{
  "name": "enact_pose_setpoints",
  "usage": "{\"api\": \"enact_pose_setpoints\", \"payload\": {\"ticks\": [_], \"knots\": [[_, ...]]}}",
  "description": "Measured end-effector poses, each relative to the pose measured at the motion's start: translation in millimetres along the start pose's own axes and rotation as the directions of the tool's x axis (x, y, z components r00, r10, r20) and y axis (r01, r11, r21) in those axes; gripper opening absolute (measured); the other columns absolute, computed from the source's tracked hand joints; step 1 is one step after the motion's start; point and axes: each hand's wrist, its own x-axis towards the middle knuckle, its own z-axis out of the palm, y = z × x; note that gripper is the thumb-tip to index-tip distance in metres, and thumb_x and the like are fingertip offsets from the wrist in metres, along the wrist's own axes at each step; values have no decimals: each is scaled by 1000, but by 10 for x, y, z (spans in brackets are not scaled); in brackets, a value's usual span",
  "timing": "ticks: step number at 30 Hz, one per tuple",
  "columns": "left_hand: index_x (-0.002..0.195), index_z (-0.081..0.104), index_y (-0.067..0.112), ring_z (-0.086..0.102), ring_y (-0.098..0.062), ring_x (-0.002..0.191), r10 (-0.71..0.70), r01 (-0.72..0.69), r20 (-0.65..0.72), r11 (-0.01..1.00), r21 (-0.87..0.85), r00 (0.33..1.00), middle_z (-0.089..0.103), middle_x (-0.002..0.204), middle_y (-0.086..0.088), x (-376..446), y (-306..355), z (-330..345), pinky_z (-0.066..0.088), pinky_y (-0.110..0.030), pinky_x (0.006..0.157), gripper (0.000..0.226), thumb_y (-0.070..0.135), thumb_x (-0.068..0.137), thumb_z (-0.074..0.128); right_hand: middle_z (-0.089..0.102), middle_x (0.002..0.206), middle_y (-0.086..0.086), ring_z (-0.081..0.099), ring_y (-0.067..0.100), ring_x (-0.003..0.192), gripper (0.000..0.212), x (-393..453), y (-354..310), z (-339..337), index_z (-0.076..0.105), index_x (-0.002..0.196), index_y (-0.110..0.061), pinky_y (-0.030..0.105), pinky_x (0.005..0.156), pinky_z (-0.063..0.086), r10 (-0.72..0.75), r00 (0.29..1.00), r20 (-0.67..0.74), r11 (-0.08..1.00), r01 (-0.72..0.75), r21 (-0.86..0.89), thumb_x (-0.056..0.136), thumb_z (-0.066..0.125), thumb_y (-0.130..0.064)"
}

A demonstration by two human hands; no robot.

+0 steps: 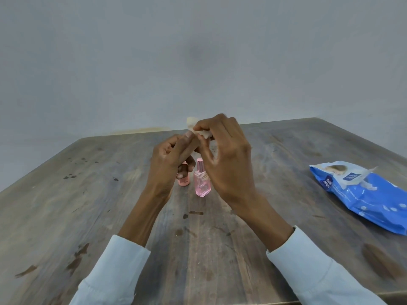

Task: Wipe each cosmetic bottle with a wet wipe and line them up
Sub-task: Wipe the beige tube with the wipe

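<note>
Cosmetic bottles are the concern on the worn, stained wooden bench [110,205], where a crinkled blue wipe pack [363,194] lies well to the right. Raised above it, the left hand [169,159] and right hand [224,159] are closed together on a pale wet wipe [206,134], apparently wrapped round a mostly hidden bottle. Below stand a square pink glass bottle [202,183] and a smaller pink bottle [184,182] just beside it; wiping seems under way, and setting down in line is called for next.

Small pink bottle [184,180] behind left hand [169,159]
</note>
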Motion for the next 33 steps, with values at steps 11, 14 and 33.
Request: {"api": "enact_pose_setpoints", "payload": {"ticks": [11, 14, 33], "knots": [[69, 75, 24, 34, -16, 37, -57, 54, -18, 989, -139, 998, 65, 64, -12, -9, 49, 44, 24, -25, 42, 53, 36, 113, 47, 69, 103, 5, 63, 21, 92, 14, -6, -30, 13, 71, 107, -3, 33, 77, 53, -28, 999, 26, 999, 27, 47, 96, 73, 5], [73, 78, 23, 31, -18, 43, -104, 106, 20, 976, -191, 994, 59, 65, -18, -1, 62, 19, 24, -21, 39, 51, 42, 111, 50, 67, 105, 5, 64, 21, 94, 14, 6, 6, 15, 70, 109, -3, 36, 78, 55, 20, 1000, 5, 999, -20, 45, 97, 72, 4], [92, 78, 12, 30, -9, 42, -37, 48, 47, 966, -255, 998, 61, 68, -11, 24, 40, -70, 27, -18, 43, 42, 50, 97, 60, 74, 101, -10, 72, 6, 92, 9, 136, 150, -104, 74, 106, -16, 24, 79, 60, 510, 858, 59, 798, -498, 339, 99, 77, -13]]}}
